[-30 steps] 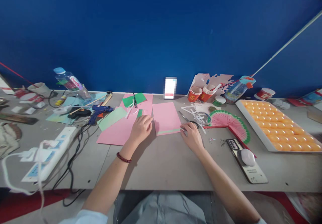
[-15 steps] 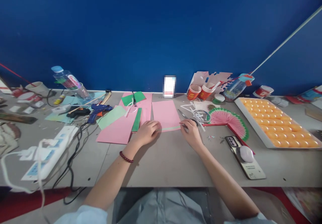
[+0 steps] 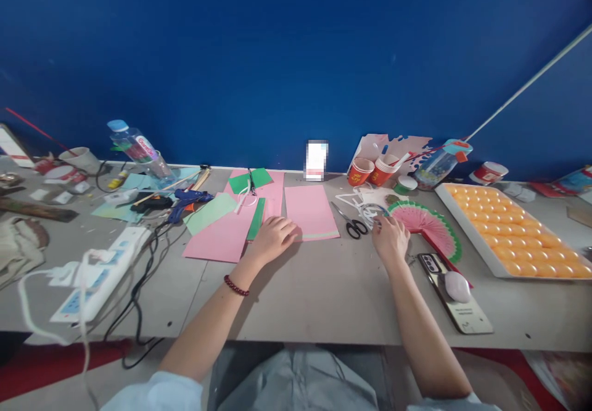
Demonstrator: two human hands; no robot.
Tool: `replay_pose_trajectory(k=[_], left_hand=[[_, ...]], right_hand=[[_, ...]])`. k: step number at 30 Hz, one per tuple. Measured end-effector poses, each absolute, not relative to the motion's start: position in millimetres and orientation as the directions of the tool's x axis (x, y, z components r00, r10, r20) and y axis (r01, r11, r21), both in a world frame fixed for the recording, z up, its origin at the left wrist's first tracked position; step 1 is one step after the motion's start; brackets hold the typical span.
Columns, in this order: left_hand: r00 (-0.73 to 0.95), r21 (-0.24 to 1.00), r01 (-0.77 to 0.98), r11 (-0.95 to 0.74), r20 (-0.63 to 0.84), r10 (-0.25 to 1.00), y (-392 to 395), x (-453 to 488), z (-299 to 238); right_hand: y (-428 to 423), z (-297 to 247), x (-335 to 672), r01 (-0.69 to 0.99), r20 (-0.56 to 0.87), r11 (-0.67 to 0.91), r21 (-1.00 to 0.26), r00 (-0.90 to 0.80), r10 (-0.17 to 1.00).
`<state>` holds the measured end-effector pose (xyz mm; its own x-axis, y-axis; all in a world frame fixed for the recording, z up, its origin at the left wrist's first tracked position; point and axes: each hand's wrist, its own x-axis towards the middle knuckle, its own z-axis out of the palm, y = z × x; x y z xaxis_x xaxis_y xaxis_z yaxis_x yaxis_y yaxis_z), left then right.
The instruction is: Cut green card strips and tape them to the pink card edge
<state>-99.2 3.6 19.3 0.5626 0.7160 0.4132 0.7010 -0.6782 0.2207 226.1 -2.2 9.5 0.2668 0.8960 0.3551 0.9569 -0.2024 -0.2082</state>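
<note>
My left hand (image 3: 274,240) lies with its fingers stretched out at the lower left corner of a pink paper sheet (image 3: 309,209). Along that sheet's near edge runs a pale strip (image 3: 319,235). My right hand (image 3: 391,235) is over the table to the right, fingers apart, by a roll of white tape (image 3: 369,211) and a pink and green folded paper fan (image 3: 428,219). Whether its fingertips touch the roll I cannot tell. Scissors with black handles (image 3: 355,228) lie between the sheet and my right hand.
Left stand pink paper pieces (image 3: 215,246), a green strip (image 3: 256,220), a blue glue gun (image 3: 187,200), a plastic bottle (image 3: 143,152) and a power strip (image 3: 102,275). Right are red paper cups (image 3: 361,172), a phone (image 3: 472,318) under a white case (image 3: 457,286), and a tray of orange balls (image 3: 497,269).
My right hand has left the pink sheet's right corner and moved right to the tape roll and fan, uncovering the scissors' handles. My left hand stays at the sheet.
</note>
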Motion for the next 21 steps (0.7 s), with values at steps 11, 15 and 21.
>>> replay_pose_trajectory(k=[11,15,21], left_hand=[[0.478,0.302,0.701,-0.646,0.473,0.740,5,-102,18],[0.468,0.308,0.702,-0.642,0.480,0.742,5,-102,17],[0.444,0.306,0.702,-0.643,0.518,0.731,4,-101,18]], right_hand=[[1,5,227,0.901,0.530,-0.163,-0.403,0.375,0.760],[1,16,223,0.804,0.600,-0.066,-0.591,0.493,0.630],[-7,30,211,0.603,0.596,0.188,-0.775,0.600,0.533]])
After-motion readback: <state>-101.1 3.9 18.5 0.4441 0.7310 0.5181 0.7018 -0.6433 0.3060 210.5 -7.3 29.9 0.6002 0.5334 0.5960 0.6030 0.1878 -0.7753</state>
